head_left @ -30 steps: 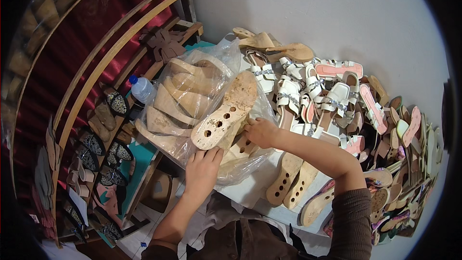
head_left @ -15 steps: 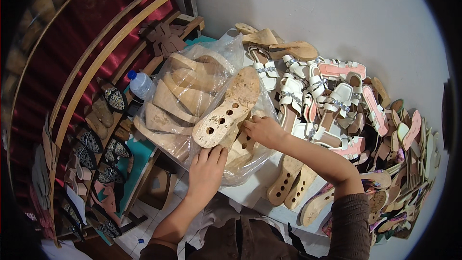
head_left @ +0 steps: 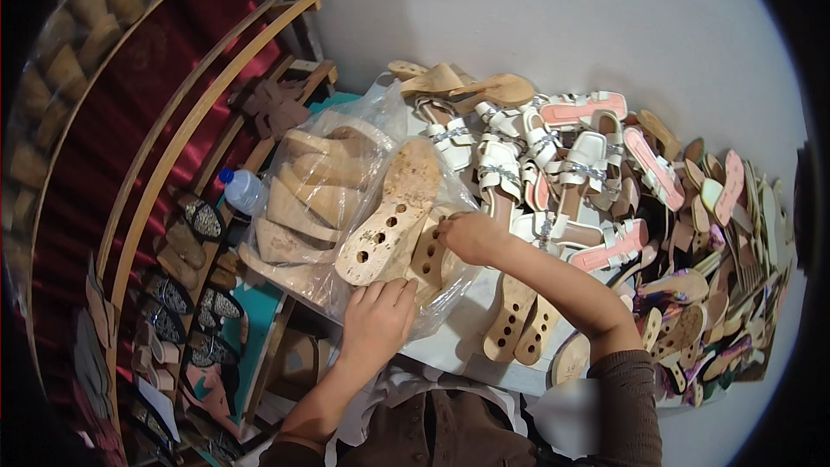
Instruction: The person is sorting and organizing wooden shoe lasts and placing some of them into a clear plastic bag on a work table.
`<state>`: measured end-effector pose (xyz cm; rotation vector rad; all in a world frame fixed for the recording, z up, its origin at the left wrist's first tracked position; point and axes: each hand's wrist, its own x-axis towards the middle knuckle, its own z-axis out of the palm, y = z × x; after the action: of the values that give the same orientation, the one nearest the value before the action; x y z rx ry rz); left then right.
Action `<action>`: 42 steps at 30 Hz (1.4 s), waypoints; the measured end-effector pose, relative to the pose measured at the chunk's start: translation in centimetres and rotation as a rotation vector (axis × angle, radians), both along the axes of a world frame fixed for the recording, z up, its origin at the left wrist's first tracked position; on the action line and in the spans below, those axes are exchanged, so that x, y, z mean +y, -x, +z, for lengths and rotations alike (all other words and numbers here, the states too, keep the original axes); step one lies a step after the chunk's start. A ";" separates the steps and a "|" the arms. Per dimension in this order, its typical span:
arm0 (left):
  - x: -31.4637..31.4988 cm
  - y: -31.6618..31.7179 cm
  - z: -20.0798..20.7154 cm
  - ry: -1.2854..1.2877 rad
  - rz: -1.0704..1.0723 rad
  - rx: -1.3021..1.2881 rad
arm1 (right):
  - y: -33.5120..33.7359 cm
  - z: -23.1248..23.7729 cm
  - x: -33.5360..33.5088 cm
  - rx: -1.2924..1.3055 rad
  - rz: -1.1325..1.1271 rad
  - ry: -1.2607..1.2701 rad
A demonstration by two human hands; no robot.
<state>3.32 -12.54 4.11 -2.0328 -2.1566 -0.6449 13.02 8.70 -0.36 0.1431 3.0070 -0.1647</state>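
A clear plastic bag [head_left: 396, 102] full of pale wooden wedge soles [head_left: 303, 199] lies on the white table in front of me. On top of it rests a long wooden sole [head_left: 411, 175] with dark stains and a row of round holes. My left hand [head_left: 378, 318] is closed at its near end, fingertips against the edge and thumb hidden. Beside it, a second wooden sole [head_left: 430, 252] with holes shows at the bag's mouth. The fingers of my right hand [head_left: 474, 239] are curled in on that sole's upper edge; their tips are partly hidden.
White sandals [head_left: 581, 164] are piled to the right, with stacked soles [head_left: 731, 242] beyond. Two holed wooden soles [head_left: 508, 318] lie near the table's front edge. A wooden rack [head_left: 177, 138] with shoes curves along the left, near a blue-capped bottle [head_left: 245, 190].
The view has shifted, so the table and rack sit differently. The long sole lies slightly lower and left in view. Both hands stay near the same two soles.
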 end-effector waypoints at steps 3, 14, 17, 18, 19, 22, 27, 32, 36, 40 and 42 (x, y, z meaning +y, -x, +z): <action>0.8 -1.0 0.1 0.015 -0.067 -0.050 | -1.0 -1.0 -0.2 -0.084 -0.068 -0.072; 3.9 -7.8 -1.6 -0.097 -0.401 -0.173 | -11.9 1.6 -4.1 0.668 -0.726 0.281; 4.1 -10.5 -3.4 0.051 -0.533 -0.513 | -15.5 -1.8 -5.7 0.748 -1.001 0.265; 4.2 -10.9 -4.3 0.058 -0.550 -0.519 | -16.5 -2.9 -6.4 0.745 -1.019 0.259; 4.3 -11.3 -5.2 0.124 -0.514 -0.559 | -17.6 -3.8 -7.0 0.765 -1.104 0.234; 5.1 -12.3 -8.5 0.254 -0.442 -0.602 | -19.9 -6.8 -9.0 0.693 -1.334 0.255; 5.7 -12.9 -13.0 0.333 -0.211 -0.614 | -21.1 -9.0 -8.6 0.610 -1.553 0.294; 6.6 -13.5 -14.0 0.628 -0.140 -0.745 | -24.6 -10.0 -4.2 0.295 -0.943 0.050; 6.5 -13.0 -14.1 0.574 -0.127 -0.767 | -24.2 -7.1 -3.4 0.026 -0.431 -0.220; 6.7 -13.1 -14.0 0.598 -0.117 -0.736 | -23.7 -7.8 -4.2 -0.094 -0.257 -0.076; 6.6 -13.2 -13.6 0.621 -0.087 -0.781 | -23.9 -7.3 -4.7 -0.215 -0.330 -0.036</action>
<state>16.48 -5.90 -9.52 -2.4608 -3.0165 -1.0117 36.88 3.95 -7.62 0.6188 2.7519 -0.1165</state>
